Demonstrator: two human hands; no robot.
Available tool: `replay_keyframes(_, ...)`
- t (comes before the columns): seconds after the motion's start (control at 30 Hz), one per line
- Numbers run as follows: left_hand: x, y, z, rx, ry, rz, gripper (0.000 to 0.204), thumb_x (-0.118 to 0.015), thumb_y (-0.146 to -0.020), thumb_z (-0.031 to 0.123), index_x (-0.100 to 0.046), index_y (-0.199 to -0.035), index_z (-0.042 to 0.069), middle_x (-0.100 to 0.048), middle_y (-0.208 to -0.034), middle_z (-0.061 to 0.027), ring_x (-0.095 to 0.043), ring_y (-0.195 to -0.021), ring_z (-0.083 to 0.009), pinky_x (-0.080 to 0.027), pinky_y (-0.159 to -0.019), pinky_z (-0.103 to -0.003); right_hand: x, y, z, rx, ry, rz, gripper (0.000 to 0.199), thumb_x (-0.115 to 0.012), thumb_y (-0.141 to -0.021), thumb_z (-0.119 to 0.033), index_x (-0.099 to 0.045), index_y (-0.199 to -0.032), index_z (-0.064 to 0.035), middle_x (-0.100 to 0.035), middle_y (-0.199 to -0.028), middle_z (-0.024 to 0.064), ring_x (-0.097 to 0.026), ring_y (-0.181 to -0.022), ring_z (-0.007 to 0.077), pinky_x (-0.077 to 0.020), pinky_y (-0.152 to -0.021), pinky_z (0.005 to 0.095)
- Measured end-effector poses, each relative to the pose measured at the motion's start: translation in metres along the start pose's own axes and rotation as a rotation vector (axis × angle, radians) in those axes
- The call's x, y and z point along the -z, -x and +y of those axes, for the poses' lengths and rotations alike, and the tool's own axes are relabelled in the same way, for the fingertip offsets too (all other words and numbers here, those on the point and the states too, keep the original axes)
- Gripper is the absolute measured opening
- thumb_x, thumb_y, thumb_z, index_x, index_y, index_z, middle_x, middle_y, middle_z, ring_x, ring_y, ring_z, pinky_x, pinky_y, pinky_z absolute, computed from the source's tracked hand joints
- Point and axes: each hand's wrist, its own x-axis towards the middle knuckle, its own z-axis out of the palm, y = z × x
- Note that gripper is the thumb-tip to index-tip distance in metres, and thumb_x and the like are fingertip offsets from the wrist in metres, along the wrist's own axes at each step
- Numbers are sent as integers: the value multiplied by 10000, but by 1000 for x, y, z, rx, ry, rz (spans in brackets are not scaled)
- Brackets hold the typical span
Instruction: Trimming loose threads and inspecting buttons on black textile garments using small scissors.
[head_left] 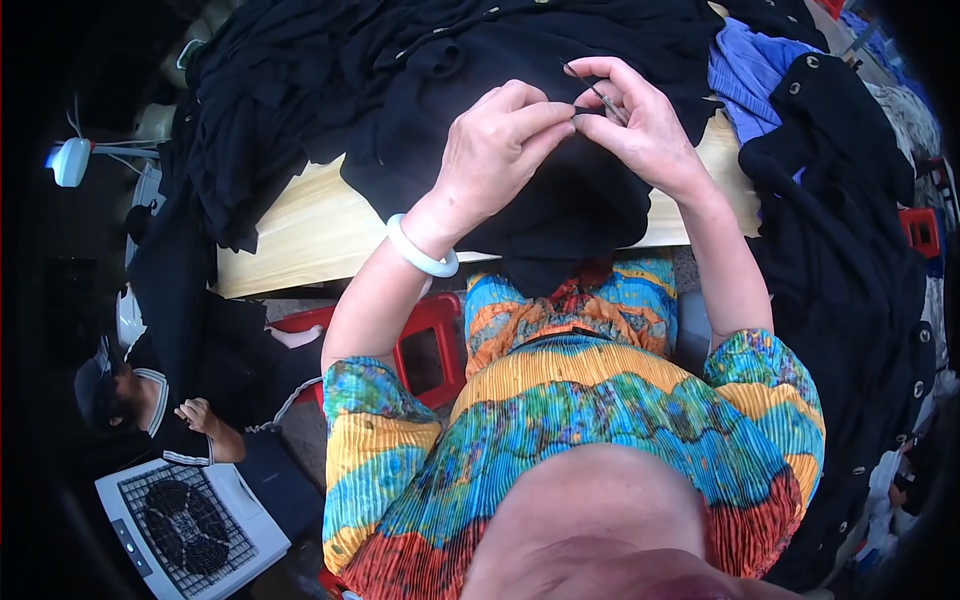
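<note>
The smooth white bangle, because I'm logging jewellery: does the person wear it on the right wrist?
No, the white bangle circles the wrist of the left hand, and the right hand has a bare wrist.

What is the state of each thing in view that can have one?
Left hand: fingers pinched at black cloth
Right hand: slim dark tool in fingers
Slim dark tool: open or shut, unclear
Black cloth: rumpled
Wooden table: partly covered
Blue cloth: crumpled
White fan: running or off, unclear
</note>
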Motion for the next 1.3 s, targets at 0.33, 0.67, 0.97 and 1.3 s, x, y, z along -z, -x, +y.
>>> replay_keyframes(0.33, -3, 1, -11, -95, 19, 4, 155, -654, -701, 83, -644, -855, 102, -550, -757, -35, -543, -657, -180, -455, -547, -275, 3, -4, 14, -235, -381, -94, 403, -607, -749, -100, -468, -1122, -40, -507, -761, -29, -451, -614, 16, -360, -490, 158)
replay_keyframes(0.67, -12, 17, -9, -311, -167, 159, 104, -635, -672, 22, -597, -762, 59, -550, -751, -40, -538, -656, -187, -447, -528, -270, -6, 8, 23, -255, -571, -118, 414, -613, -744, -113, -457, -1118, -28, -494, -724, -34, -390, -484, -1, -274, -388, 132)
replay_keyframes(0.97, -12, 21, -11, 268, 325, 107, 33, -545, -796, 16, -553, -818, -9, -548, -731, -59, -519, -619, -116, -415, -566, -213, -2, 3, 28, -277, -622, -131, 412, -612, -744, -104, -453, -1116, -25, -500, -728, -26, -376, -465, -7, -272, -385, 129)
replay_keyframes(1.3, -7, 13, -5, 55, 66, 2, 180, -638, -717, 99, -622, -890, 50, -544, -795, -78, -546, -709, -208, -454, -597, -290, -5, 2, 23, -277, -441, -85, 414, -628, -733, -102, -473, -1115, -53, -522, -774, -25, -427, -543, 1, -311, -428, 139)
